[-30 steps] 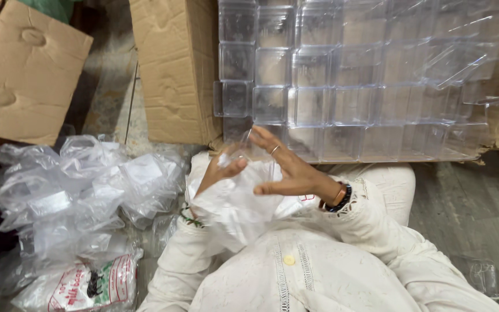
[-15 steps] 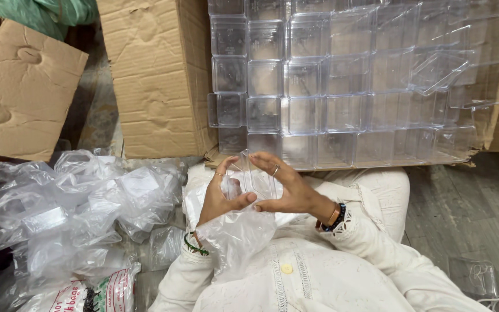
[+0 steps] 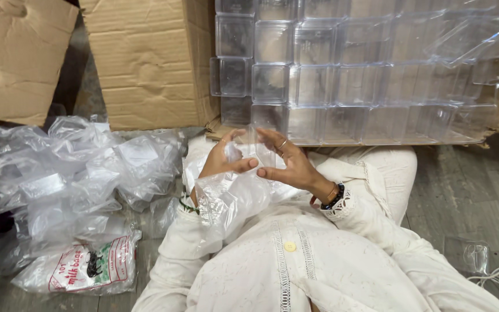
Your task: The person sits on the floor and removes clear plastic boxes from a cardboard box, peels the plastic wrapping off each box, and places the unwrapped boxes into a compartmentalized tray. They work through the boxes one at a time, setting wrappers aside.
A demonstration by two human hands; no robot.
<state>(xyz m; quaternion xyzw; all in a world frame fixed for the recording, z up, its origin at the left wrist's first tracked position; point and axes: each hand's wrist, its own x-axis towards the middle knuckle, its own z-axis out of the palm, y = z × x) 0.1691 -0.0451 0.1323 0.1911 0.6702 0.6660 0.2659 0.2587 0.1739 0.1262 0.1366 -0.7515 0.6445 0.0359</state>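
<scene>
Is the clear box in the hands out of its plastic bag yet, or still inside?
Mostly out. The clear box sits between both hands' fingertips above the crumpled plastic bag, which hangs below the left hand; whether its base has cleared the bag, cannot tell.

Packing workshop/storeroom: cardboard cartons (image 3: 145,63), stacked clear plastic boxes (image 3: 347,75), heap of plastic bags (image 3: 76,173) on bare floor (image 3: 463,190).

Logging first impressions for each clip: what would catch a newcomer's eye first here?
The wall of stacked clear plastic boxes fills the upper right, beside brown cardboard cartons. At centre, the left hand and right hand hold a small clear box above a thin plastic bag. A heap of crumpled clear bags lies at left.
</scene>
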